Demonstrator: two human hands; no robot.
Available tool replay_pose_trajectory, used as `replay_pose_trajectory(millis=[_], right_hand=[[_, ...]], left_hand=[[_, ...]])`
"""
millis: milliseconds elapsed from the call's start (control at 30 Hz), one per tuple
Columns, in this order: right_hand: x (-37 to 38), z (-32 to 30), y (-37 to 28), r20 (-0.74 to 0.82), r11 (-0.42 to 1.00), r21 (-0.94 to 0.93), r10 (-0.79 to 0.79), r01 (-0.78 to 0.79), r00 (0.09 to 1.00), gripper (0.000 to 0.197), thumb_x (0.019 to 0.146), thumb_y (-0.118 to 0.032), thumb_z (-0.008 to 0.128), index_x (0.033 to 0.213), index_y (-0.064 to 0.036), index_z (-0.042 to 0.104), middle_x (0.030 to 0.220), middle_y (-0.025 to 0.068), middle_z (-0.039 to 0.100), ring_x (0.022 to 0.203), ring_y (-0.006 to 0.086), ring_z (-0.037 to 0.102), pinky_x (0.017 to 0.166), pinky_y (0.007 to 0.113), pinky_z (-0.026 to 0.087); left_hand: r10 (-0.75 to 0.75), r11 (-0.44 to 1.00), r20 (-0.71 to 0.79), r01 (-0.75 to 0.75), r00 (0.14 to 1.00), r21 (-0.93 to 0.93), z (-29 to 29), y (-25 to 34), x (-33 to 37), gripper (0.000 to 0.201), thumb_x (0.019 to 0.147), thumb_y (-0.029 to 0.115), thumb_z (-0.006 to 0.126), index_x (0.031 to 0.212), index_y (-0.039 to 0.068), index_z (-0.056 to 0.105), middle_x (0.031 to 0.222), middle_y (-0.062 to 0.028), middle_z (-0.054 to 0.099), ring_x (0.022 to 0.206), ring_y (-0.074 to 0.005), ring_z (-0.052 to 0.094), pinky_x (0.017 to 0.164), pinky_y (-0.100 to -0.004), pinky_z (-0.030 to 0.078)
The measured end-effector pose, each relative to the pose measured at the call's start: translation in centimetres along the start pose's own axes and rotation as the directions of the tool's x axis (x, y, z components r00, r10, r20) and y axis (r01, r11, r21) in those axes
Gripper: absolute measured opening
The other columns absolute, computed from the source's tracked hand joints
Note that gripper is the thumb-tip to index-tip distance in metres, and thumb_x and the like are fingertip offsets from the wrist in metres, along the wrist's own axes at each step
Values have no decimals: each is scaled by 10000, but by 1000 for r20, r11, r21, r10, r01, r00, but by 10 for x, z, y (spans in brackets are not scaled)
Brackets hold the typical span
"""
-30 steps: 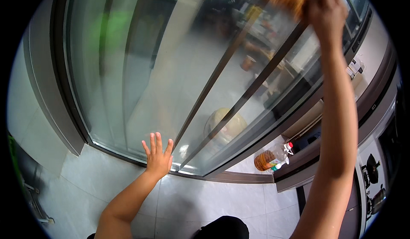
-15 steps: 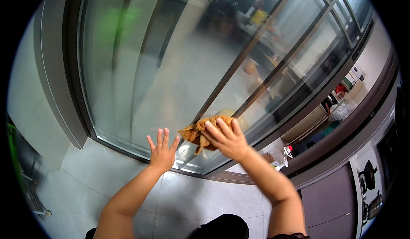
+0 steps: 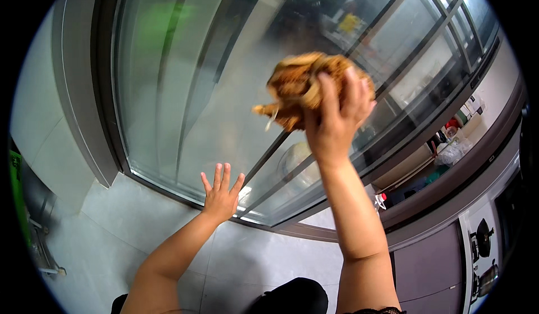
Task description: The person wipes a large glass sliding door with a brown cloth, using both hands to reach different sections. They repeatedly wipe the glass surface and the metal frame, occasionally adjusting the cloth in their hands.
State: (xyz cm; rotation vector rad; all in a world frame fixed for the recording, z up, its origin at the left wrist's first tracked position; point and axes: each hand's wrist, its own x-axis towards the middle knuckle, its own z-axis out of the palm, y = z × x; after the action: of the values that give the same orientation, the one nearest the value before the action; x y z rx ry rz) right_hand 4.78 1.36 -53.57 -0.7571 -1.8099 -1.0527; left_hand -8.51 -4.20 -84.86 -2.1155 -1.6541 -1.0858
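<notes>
A bunched orange-brown cloth [image 3: 300, 86] is pressed under my right hand [image 3: 338, 112], up on the glass door [image 3: 236, 117] or just in front of it. The fingers of that hand curl over the cloth's right side, slightly smeared by motion. A thin pale strand dangles from the cloth's lower left corner. Lower and to the left, my left hand [image 3: 220, 193] has its fingers spread, with nothing in them. It is at the lower part of the glass; whether the palm touches the pane I cannot tell.
A dark frame [image 3: 106, 89] borders the glass on the left. Past the door's right edge are shelves with a plastic bag [image 3: 452, 151] and a red-capped bottle [image 3: 380, 200]. At far right, pans [image 3: 484, 236] stand on a stove. Grey floor tiles [image 3: 135, 218] lie below.
My right hand has moved up and a little right with the cloth, from low on the glass to much higher. My left hand stays spread, shifted only slightly in view.
</notes>
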Motion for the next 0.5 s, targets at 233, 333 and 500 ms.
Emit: replay_pose_trajectory(millis=[233, 333, 500], right_hand=[[39, -9, 19, 57, 968, -35, -245, 247, 968, 394, 809, -144, 649, 1187, -256, 649, 1368, 39, 491, 1310, 312, 408, 1090, 663, 188], [144, -20, 90, -232, 968, -129, -240, 215, 943, 417, 767, -194, 725, 1179, -198, 657, 1249, 92, 569, 1172, 337, 514, 940, 614, 392], [171, -18, 112, -321, 987, -70, -162, 147, 933, 507, 730, -252, 716, 1227, -219, 624, 1315, 130, 521, 1232, 382, 444, 996, 594, 320]], left_hand=[[-70, 998, 89, 69, 994, 10, -23, 1, 6, 874, 774, 198, 724, 1516, 178, 261, 1572, -288, 6, 1446, -498, 21, 986, -808, 98], [-42, 999, 83, 40, 996, 21, -19, 4, 3, 877, 773, 203, 727, 1516, 185, 262, 1573, -286, 5, 1449, -490, 20, 989, -807, 98], [-34, 999, 87, 35, 996, -5, -12, 8, 3, 869, 770, 199, 729, 1511, 191, 275, 1575, -283, 4, 1454, -482, 10, 990, -806, 96]])
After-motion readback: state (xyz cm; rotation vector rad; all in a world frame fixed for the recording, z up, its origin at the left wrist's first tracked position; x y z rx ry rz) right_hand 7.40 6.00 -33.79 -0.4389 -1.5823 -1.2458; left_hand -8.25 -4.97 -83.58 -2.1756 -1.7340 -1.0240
